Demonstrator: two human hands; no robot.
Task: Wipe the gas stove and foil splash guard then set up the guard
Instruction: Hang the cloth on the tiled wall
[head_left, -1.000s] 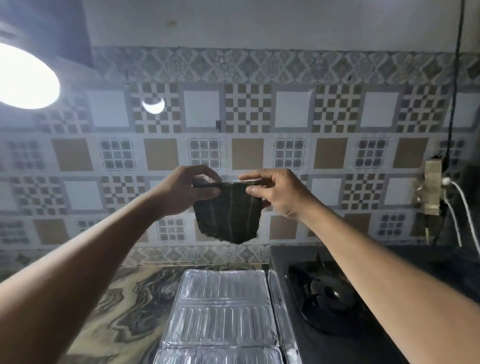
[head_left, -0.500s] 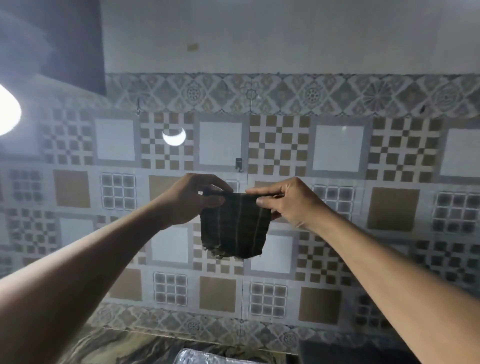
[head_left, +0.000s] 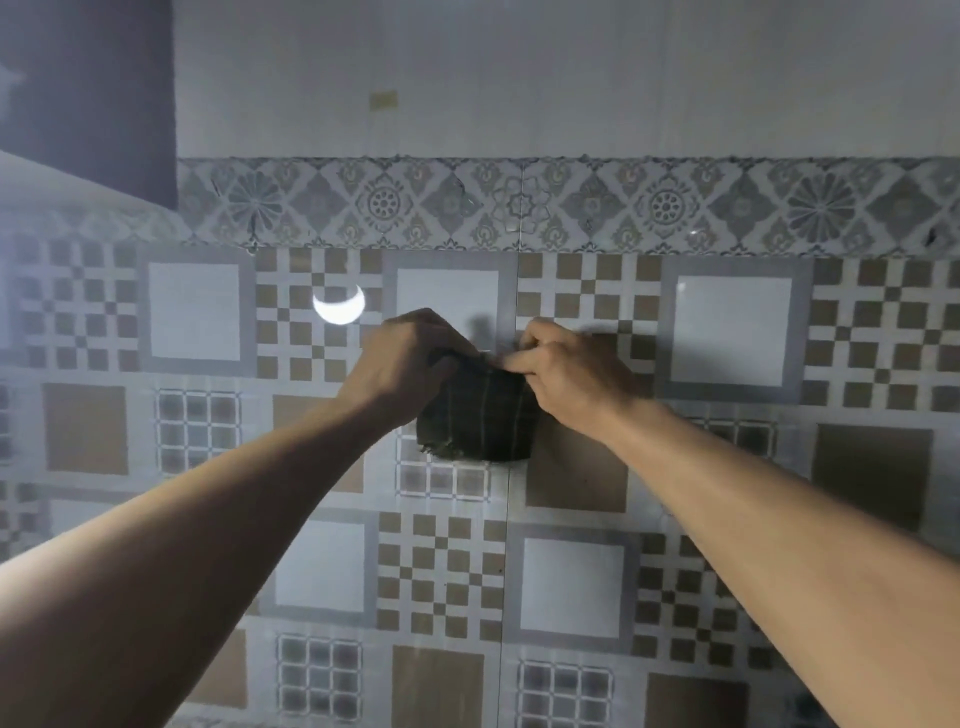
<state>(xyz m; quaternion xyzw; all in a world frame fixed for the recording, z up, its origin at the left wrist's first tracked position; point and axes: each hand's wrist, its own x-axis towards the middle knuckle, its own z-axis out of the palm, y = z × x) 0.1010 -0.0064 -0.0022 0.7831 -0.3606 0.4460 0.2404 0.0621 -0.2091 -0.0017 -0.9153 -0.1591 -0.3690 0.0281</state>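
A glossy tiled wall (head_left: 727, 332) fills the view, its square tiles grey, white and tan, some plain and some checkered. Above them run a band of floral border tiles (head_left: 665, 208) and matt painted plaster. Just up and left of the left hand (head_left: 410, 364), a crescent of lamp glare (head_left: 337, 306) shines on the glaze. That hand, fingers curled, pinches the top left corner of a dark cloth (head_left: 480, 421). The cloth is soft and woven, crossed by thin pale plaid lines, and hangs below and between both hands, in front of the tiles. The right hand (head_left: 566, 374), fingers bent, pinches its top right corner.
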